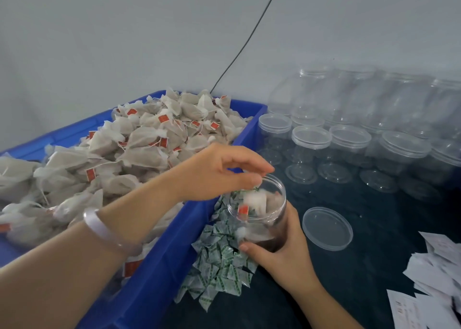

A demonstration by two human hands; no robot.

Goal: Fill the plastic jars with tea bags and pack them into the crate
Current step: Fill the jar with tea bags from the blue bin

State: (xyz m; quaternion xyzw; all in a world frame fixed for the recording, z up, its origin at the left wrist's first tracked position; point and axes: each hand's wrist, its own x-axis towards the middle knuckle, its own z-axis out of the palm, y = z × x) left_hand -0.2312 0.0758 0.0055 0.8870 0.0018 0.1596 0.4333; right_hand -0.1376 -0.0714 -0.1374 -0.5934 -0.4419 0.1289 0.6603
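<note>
A: Blue crate (159, 261) at nine o'clock, heaped with tea bags (139, 139). Left hand (219, 171) hovers loosely spread over the jar (259, 211).

B: Right hand (282, 251) wraps that jar at center. Filling step; next, probably more bags, then the lid (327, 228) at three o'clock.

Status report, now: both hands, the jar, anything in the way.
Left hand open above the jar mouth, dropping tea bags. Right hand gripping jar, partly filled, lid off beside it. Small green-printed packets heaped against jar; nothing blocking.
</note>
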